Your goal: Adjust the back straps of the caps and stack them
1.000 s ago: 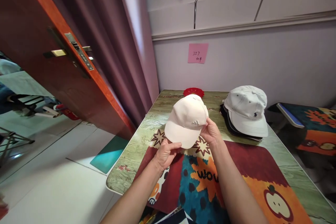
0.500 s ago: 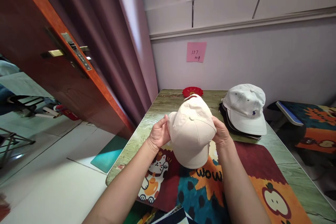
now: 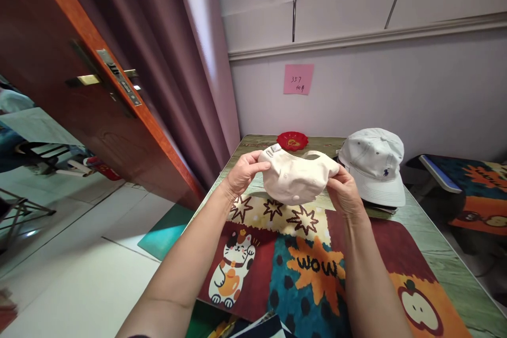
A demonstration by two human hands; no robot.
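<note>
Between my hands, above the table, hangs a cream baseball cap (image 3: 296,179), its back turned toward me. The metal strap buckle shows at its upper left, and the brim is hidden behind the crown. My left hand (image 3: 246,171) pinches the cap's left edge beside the buckle, thumb on the near side. At the other side my right hand (image 3: 344,187) grips the right edge between thumb and fingers. To the right of my right hand, a white cap (image 3: 372,156) with a small dark blue logo rests on top of a stack.
A patterned mat (image 3: 301,274) covers the near part of the wooden table (image 3: 428,237). Near the wall sits a red scalloped dish (image 3: 292,141). A pink note (image 3: 298,79) is stuck to the wall. An open door (image 3: 79,90) and a curtain (image 3: 178,63) stand on the left.
The cream cap has been tipped over, so its back and buckle now face me instead of the crown top and brim. My hands have spread slightly apart and risen a little.
</note>
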